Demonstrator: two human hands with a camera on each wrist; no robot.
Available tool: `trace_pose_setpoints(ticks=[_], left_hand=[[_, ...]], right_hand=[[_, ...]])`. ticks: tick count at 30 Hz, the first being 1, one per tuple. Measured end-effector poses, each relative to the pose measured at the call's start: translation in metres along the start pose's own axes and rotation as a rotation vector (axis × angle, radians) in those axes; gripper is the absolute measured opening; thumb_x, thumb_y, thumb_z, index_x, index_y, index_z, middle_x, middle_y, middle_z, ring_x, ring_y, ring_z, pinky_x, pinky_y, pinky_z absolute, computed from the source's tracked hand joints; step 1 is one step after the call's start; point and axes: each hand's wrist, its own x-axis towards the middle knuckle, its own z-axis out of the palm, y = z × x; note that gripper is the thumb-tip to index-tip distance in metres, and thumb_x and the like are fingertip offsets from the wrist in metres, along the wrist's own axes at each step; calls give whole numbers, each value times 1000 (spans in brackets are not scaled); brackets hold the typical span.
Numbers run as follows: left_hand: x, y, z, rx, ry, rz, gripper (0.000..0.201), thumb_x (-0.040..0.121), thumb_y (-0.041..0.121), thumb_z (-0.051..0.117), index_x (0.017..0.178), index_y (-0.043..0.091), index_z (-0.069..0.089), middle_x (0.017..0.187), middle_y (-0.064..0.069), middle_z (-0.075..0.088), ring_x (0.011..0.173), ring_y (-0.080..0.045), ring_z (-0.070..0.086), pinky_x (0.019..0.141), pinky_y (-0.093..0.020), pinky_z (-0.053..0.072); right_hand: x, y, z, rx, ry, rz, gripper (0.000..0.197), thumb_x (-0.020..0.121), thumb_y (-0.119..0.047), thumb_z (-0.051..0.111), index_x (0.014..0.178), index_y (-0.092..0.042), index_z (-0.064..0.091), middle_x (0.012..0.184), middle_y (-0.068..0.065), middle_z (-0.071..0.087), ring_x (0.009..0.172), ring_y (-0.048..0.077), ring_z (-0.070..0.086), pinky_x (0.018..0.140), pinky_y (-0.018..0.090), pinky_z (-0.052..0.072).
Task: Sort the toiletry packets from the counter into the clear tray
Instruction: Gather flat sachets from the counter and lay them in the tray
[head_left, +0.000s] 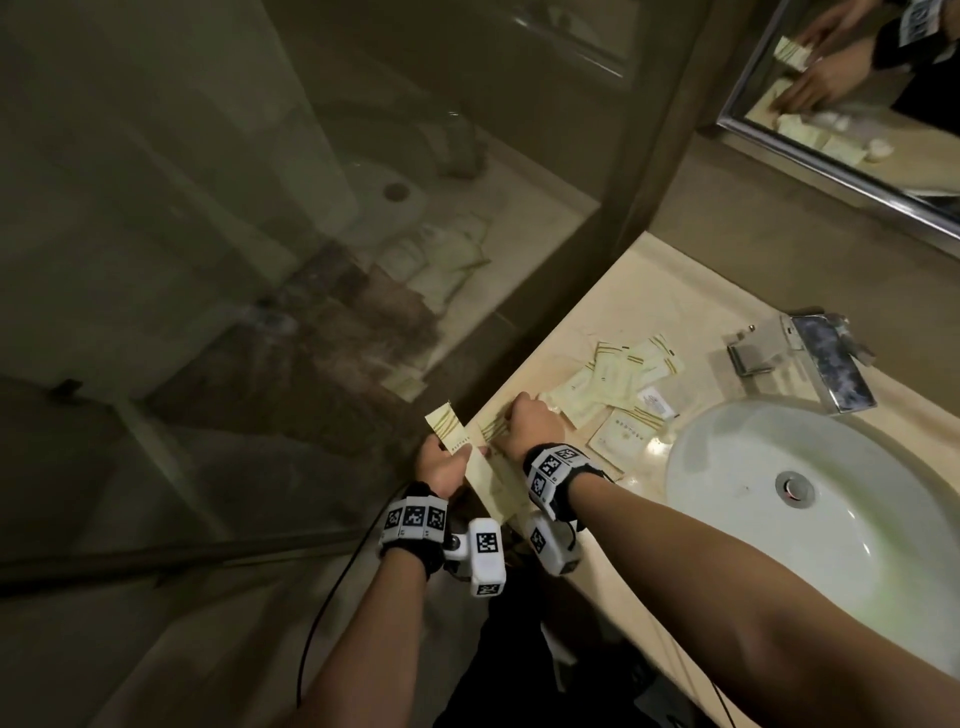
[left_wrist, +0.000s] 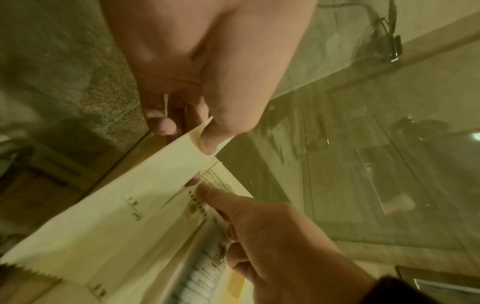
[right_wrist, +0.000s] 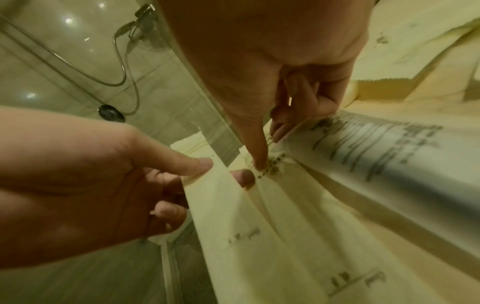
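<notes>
Beige counter (head_left: 670, 306): pale cream packets (head_left: 608, 382), gold-striped ends

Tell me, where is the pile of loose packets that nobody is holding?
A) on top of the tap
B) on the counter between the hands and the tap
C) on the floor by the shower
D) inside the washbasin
B: the loose packets lie spread on the beige counter, past the right hand and short of the tap, with the washbasin beside them holding none.
</notes>
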Motion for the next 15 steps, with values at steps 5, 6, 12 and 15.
trace_pose_setpoints(ticks=[5,6,12,15], left_hand=[[-5,2,-4,13,-18,9,35,92,10,58,124,0,51,121,-17,65,110,-32,62,93,-43,49],[-6,2,-5,10,-28,15,35,92,10,57,126,0,50,122,-17,64,111,-32,61,94,-43,49],[-21,9,-15,-62,-55,105,30,98,15,49,125,4,53,120,-13,64,92,-19,60,77,-27,49],[-31,23,-13,-125,-90,172,26,98,16,49,120,4,55,116,-12,66,84,-13,62,52,-13,49]], right_hand=[[3,-8,-3,34,-112,33,26,78,-22,75,100,-11,67,100,8,69,89,24,67,78,38,60],[3,-9,-4,64,-113,43,23,81,-20,72,101,-11,67,102,8,69,91,25,67,81,38,59],[-1,5,-27,435,-84,100,24,86,-31,72,100,-14,63,106,6,66,96,22,62,82,33,52],[-8,22,-45,574,-16,67,44,82,-37,75,116,-11,63,105,7,68,89,18,61,77,28,47]])
